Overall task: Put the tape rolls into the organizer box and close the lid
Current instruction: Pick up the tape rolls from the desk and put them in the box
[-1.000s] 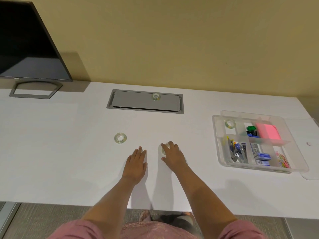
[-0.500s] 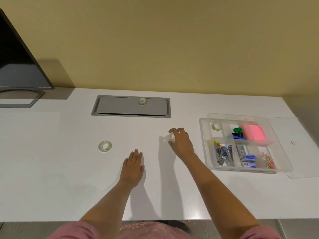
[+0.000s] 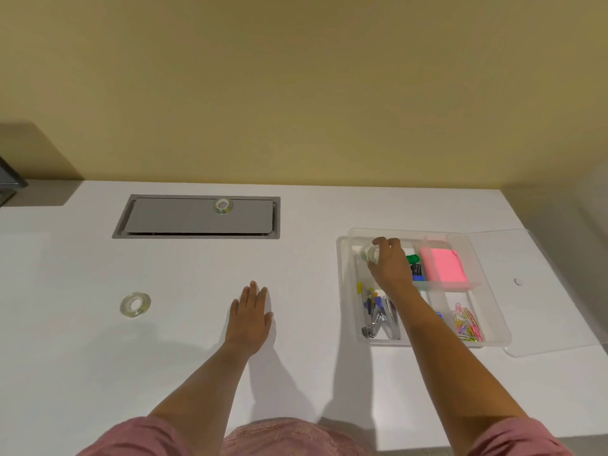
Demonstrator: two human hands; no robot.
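Observation:
My right hand (image 3: 390, 266) holds a clear tape roll (image 3: 369, 253) over the back-left compartment of the clear organizer box (image 3: 343, 274) at the right of the white desk. The roll that lay in that compartment is hidden by my hand. My left hand (image 3: 250, 315) rests flat on the desk, fingers spread, holding nothing. A second tape roll (image 3: 135, 304) lies on the desk at the left. A third tape roll (image 3: 223, 205) sits on the grey cable hatch (image 3: 184, 218) at the back. The box's clear lid (image 3: 539, 291) lies open to its right.
The box also holds a pink pad (image 3: 442, 264), a green and a blue clip, a stapler and staple remover (image 3: 378, 319), and coloured paper clips (image 3: 465, 325). A monitor's corner (image 3: 10, 179) shows at the far left. A yellow wall stands behind the desk.
My right hand lifted a tape roll from the middle of the desk and carried it right, over the box's back-left compartment. The view shifted right. My left hand stayed flat.

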